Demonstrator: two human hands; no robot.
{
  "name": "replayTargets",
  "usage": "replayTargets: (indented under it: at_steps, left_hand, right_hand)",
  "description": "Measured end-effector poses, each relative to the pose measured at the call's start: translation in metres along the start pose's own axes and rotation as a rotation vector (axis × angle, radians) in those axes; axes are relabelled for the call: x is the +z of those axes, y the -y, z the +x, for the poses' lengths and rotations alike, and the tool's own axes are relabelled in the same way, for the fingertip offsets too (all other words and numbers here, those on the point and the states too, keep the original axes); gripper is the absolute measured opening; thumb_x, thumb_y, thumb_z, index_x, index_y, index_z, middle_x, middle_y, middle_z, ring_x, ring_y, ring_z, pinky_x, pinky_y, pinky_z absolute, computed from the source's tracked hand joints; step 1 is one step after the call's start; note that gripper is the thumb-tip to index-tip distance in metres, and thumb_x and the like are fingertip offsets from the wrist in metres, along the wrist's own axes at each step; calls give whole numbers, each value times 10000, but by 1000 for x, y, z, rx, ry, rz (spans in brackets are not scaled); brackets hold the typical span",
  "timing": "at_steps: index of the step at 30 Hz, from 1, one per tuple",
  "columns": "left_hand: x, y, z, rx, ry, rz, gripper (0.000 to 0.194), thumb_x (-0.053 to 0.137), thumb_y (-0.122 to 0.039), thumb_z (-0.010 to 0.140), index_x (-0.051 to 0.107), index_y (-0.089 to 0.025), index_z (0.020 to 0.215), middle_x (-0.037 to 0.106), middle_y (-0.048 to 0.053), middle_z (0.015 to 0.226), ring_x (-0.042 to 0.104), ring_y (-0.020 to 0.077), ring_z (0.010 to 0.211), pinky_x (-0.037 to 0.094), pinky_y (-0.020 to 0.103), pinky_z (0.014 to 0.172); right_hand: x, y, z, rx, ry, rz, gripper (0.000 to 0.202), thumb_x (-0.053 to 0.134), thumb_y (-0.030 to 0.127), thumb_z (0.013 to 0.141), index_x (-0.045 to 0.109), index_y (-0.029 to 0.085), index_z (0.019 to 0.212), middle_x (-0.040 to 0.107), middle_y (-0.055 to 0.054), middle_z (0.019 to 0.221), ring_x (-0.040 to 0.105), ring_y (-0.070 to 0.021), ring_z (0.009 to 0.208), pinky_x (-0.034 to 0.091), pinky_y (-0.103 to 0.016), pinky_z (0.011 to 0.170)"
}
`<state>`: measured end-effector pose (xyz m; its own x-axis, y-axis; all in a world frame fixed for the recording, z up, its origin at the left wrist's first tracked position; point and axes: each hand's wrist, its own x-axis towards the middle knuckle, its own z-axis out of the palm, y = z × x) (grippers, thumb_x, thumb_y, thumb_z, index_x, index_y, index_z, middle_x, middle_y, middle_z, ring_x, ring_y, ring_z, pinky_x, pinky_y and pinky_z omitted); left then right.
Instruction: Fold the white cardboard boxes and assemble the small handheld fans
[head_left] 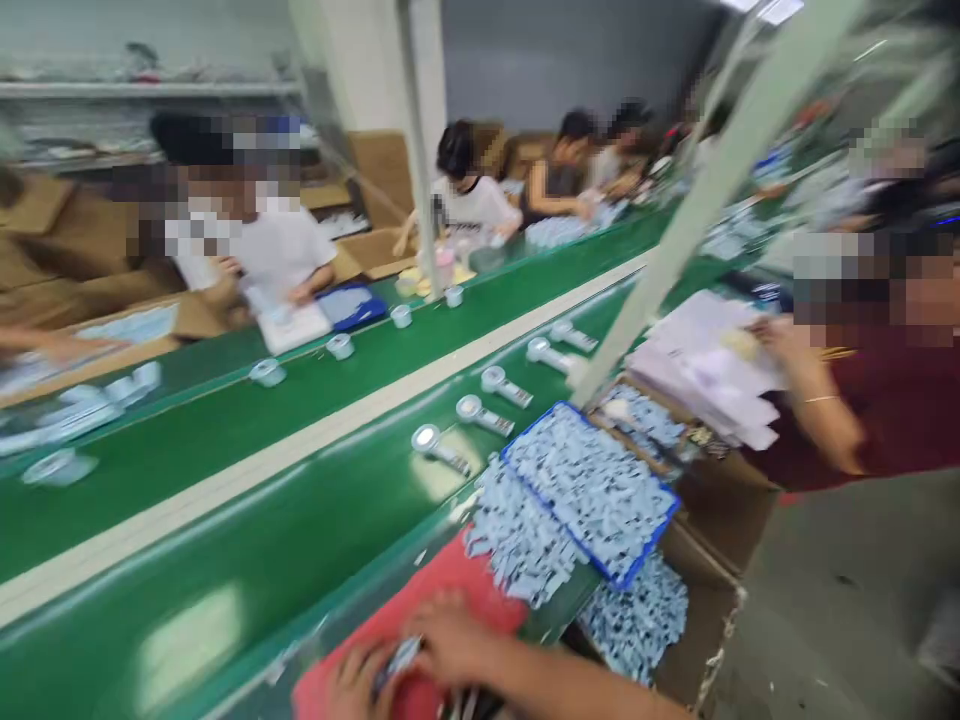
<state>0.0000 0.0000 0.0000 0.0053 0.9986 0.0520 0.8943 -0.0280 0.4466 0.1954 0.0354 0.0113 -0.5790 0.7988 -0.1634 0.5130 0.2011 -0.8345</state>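
Low in the view, my left hand and my right hand come together over a red pad at the belt's near edge. Between them is a small light-blue plastic piece, partly hidden by the fingers and blurred. The fingers of both hands are closed around it. Just beyond my right hand lies a loose pile of light-blue plastic pieces. A blue-rimmed tray heaped with the same kind of pieces rests beside that pile.
Several round-headed pieces with handles lie along the green conveyor belt. Small cups sit on the far belt. A slanted post rises behind the tray. An open carton stands below right. Co-workers sit opposite and at right.
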Motion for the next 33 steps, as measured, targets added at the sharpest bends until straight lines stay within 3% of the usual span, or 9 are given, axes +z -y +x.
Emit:
replayTargets:
  at_steps: [2,4,8,14,20,28,33]
  left_hand:
    - [-8,10,-24,8,194,-13,294,660,-144,800,761,-344,991,743,-35,1058,666,217,1055,549,347,964]
    - [-11,11,-34,-10,285,-12,298,595,-163,860,736,-269,1100,714,29,1148,604,245,1149,477,407,1061]
    - [-9,3,-27,-52,376,-20,266,582,-154,881,719,-220,1099,700,54,1110,555,248,1136,413,422,1094]
    - [-12,1,-34,-20,394,-31,285,603,-183,895,675,-222,1168,647,71,1183,501,264,1180,396,423,1090]
    - [-19,23,-44,33,406,-64,512,683,-102,811,554,-204,1295,476,113,1385,423,274,1335,370,430,1133]
    - [-32,41,-32,178,523,5,451,675,-125,823,570,-249,1243,512,77,1243,506,236,1194,473,342,975]
    - [-40,46,-11,283,594,50,431,604,-157,855,544,-262,1269,508,68,1242,529,219,1160,483,328,974]
  right_hand:
    - [29,2,-3,51,71,-35,335,607,322,936,621,277,1268,633,-63,1274,525,-269,1170,418,-481,991]
    - [46,0,-5,116,72,-138,364,564,301,954,599,293,1316,639,-62,1285,506,-264,1170,371,-459,1001]
    - [53,-11,-6,125,72,-188,381,532,253,960,604,305,1330,630,-47,1321,484,-243,1195,324,-422,1027]
    - [56,-12,-10,142,31,-180,414,555,194,933,615,281,1333,629,-49,1331,493,-240,1219,310,-410,1090]
    - [73,-1,-27,181,-52,-95,410,553,160,904,637,200,1303,658,-99,1282,555,-252,1186,403,-404,1064]
    - [109,-5,-55,246,-276,58,375,413,243,954,641,180,1245,626,-118,1297,565,-214,1227,433,-377,1094]
    - [117,-10,-79,325,-426,73,397,397,338,955,661,162,1194,618,-160,1284,588,-265,1200,449,-457,1083]
